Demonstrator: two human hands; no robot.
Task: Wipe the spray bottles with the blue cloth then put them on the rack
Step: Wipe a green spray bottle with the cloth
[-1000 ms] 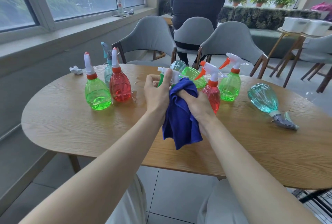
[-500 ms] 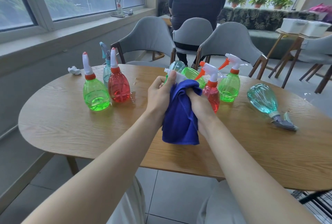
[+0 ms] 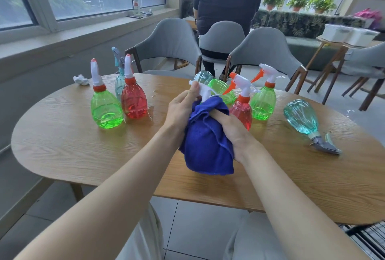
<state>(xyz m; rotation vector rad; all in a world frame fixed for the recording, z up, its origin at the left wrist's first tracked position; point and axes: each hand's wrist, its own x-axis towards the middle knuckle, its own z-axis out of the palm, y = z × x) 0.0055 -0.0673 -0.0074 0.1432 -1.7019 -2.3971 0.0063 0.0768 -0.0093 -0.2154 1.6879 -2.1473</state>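
Wiping is the step in hand: the left hand [image 3: 181, 111] pinches the white spray head of one bottle [image 3: 201, 89], held over the table [image 3: 62, 145] near its front edge. The right hand [image 3: 233, 132] clamps the cloth [image 3: 206, 147] round the bottle's hidden body. Next, I judge, the bottle must be freed from the cloth and carried to the rack [image 3: 366, 236], probably the dark wires at lower right. Counted: one cloth; eight more bottles on the table, three green, two red, three teal, three of them lying down.
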